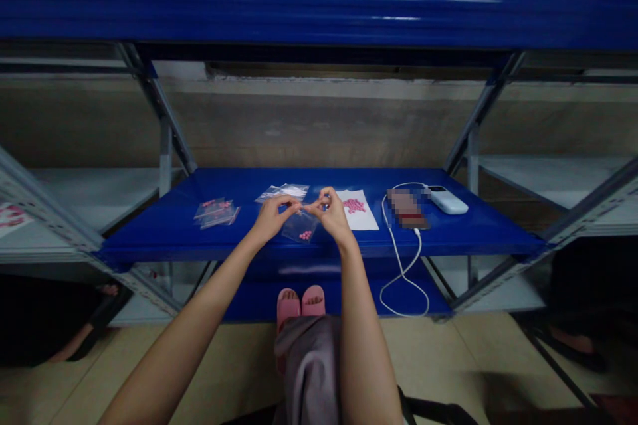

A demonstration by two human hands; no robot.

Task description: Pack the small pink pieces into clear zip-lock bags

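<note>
A small clear plastic bag [294, 229] with several pink beads [306, 235] at its bottom hangs between my hands, above the front part of the blue shelf. My left hand [274, 216] pinches the bag's top edge between thumb and fingers. From the other side, my right hand [330, 214] has its fingers closed at the same top edge. Behind my hands lies a pile of flat clear bags [284, 192]. To the right, a heap of pink beads [354, 206] rests on a white sheet of paper [369, 220]. Filled bags [217, 212] with pink pieces lie stacked at the left.
On the right of the blue shelf [343, 177] lie a phone [407, 209] and a pale power bank [447, 200], joined by a white cable [399, 265] that droops over the front edge. Metal uprights stand on both sides. Parts of other people show at the lower left and right.
</note>
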